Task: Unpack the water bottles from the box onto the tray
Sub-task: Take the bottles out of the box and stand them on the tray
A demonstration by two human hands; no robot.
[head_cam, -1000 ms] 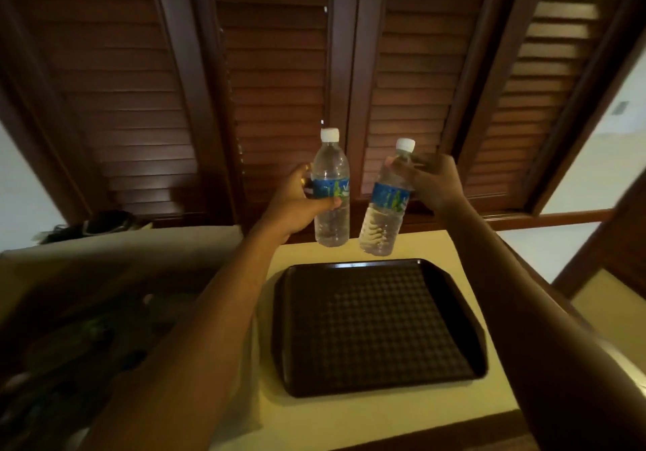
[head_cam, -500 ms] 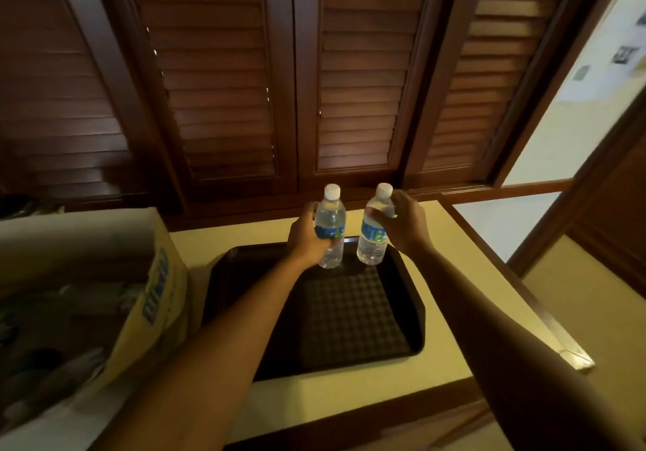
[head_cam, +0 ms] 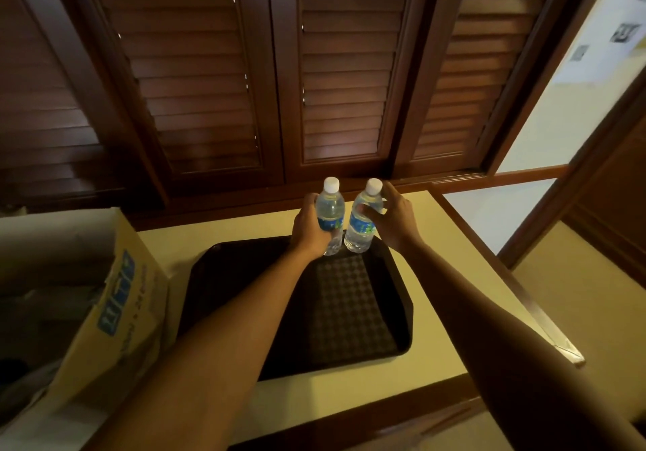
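Upright and side by side, two water bottles meet the tray's [head_cam: 402, 310] far edge. Left hand [head_cam: 309, 228] grips the left bottle [head_cam: 330, 211]; right hand [head_cam: 395, 216] grips the right bottle [head_cam: 363, 219].

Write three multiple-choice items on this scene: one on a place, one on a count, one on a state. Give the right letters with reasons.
1. Where does the cardboard box stand relative to the tray?
A. To its left
B. To its right
C. On top of it

2. How many water bottles are in view?
A. One
B. Two
C. Four

3. How do the caps of the bottles stand?
A. Both off
B. One off
C. Both on

Answers:
1. A, the box sits at the tray's left edge.
2. B, the left hand grips the left bottle and the right hand the right bottle, at the tray's far end.
3. C, a white cap tops each bottle.
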